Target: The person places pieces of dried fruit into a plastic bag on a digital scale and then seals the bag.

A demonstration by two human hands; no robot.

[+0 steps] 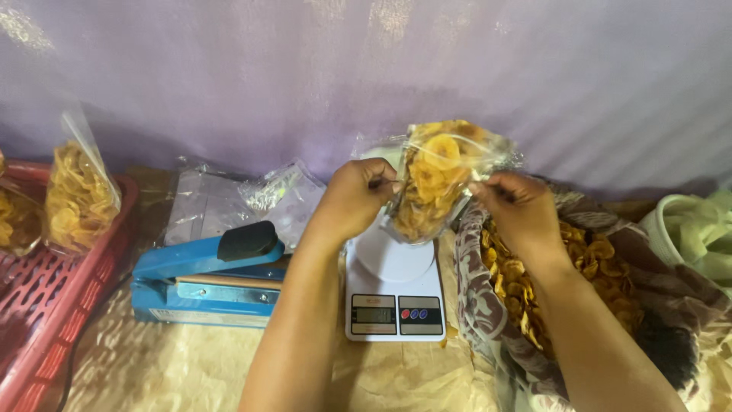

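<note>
Above the white scale (pixel 394 294), left hand (pixel 352 200) and right hand (pixel 518 207) each pinch the chip bag (pixel 436 179) mouth shut; keep edges level and flat, grip even.

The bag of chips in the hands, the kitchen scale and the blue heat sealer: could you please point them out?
bag of chips (pixel 431 183), head view, clear front.
kitchen scale (pixel 394 263), head view, round platform.
blue heat sealer (pixel 200 259), head view, upper arm.
</note>
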